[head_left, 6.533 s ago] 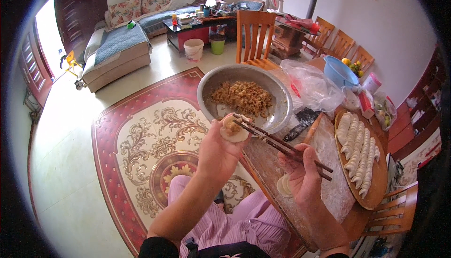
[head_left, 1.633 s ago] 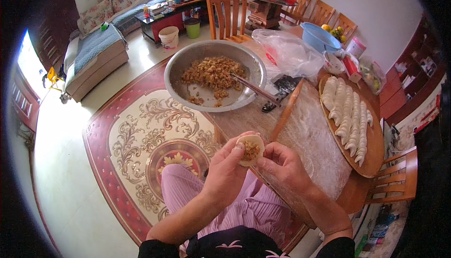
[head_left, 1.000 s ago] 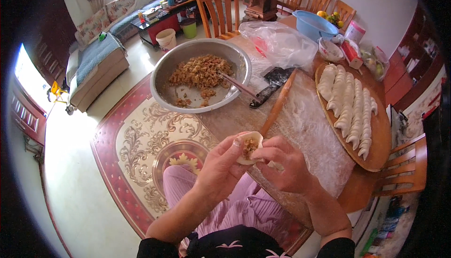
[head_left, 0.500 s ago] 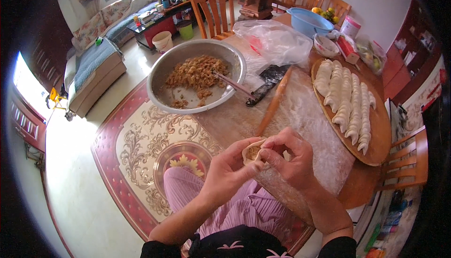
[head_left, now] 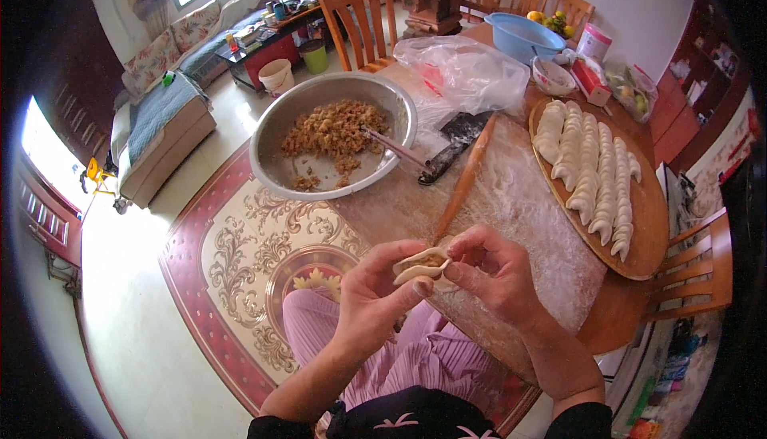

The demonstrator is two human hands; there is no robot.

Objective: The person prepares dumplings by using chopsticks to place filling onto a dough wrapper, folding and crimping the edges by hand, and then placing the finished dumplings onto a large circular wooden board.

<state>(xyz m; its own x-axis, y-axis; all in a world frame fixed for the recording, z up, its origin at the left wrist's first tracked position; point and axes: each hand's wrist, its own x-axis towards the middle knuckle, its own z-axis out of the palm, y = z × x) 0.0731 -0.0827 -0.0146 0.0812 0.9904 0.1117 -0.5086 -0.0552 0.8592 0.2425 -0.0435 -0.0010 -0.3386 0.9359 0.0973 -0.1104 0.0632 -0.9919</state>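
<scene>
Between my two hands is a dumpling [head_left: 423,266], its pale wrapper folded around brown filling that shows through the gap on top. My left hand [head_left: 382,281] cups one side, thumb along the near edge. The fingers and thumb of my right hand [head_left: 494,273] pinch the wrapper's right end. Beyond them a wooden rolling pin [head_left: 466,181] lies on the floured board [head_left: 531,199]. A metal basin [head_left: 264,169] with minced filling [head_left: 335,134] and chopsticks [head_left: 397,150] stands ahead to the left. On the right, an oval wooden tray [head_left: 649,223] bears rows of shaped dumplings [head_left: 587,171].
A black floury object [head_left: 454,142] lies beside the rolling pin. Behind it are a clear plastic bag [head_left: 471,70], a blue basin [head_left: 523,38], a bowl [head_left: 553,78] and a pink-lidded tub [head_left: 594,42]. Wooden chairs [head_left: 359,19] stand around the table.
The wrapper has gone from a round, open cup to a longer, flatter fold with its edges closer together. Both hands still hold it, the left slightly further left.
</scene>
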